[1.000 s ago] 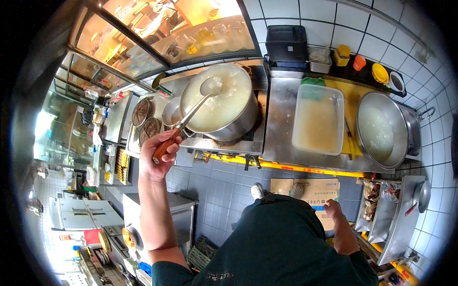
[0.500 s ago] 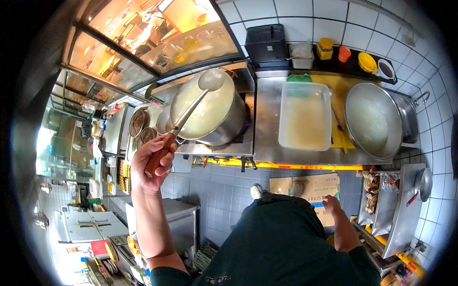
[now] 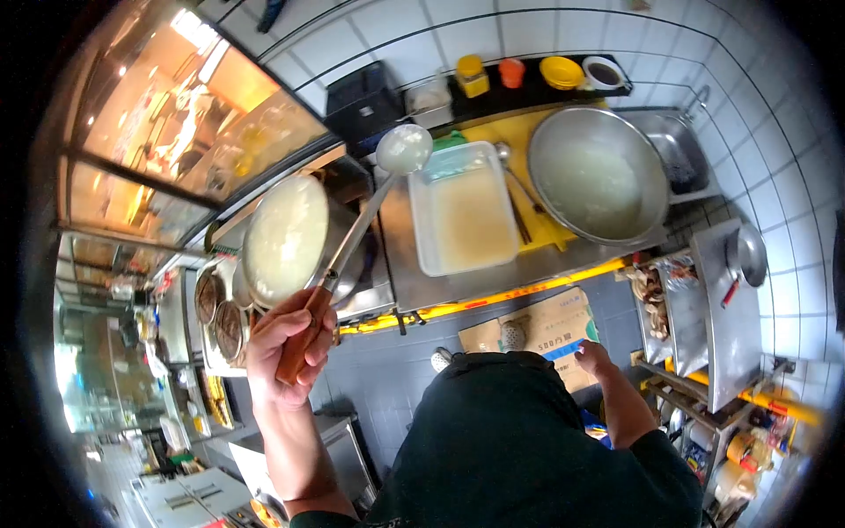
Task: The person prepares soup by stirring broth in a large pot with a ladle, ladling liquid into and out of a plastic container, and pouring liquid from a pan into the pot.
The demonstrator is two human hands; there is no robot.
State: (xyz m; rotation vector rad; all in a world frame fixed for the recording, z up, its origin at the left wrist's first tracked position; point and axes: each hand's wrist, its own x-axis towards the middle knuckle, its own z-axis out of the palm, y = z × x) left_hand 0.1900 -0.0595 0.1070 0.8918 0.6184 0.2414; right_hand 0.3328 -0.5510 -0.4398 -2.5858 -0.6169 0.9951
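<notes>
Wood-handled, the ladle [image 3: 359,231] sits in the left hand's [image 3: 283,350] wrapped fingers, its loaded scoop [image 3: 405,149] above the worktop [image 3: 403,255] near the tub [image 3: 418,220], presumably level against spilling. Right hand's [image 3: 596,357] fingers curl; contents unclear.

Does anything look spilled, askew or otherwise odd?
No clear spill shows near the ladle. The one oddity is flattened cardboard lying on the tiled floor like a makeshift mat, one shoe on it, the other off.
</notes>
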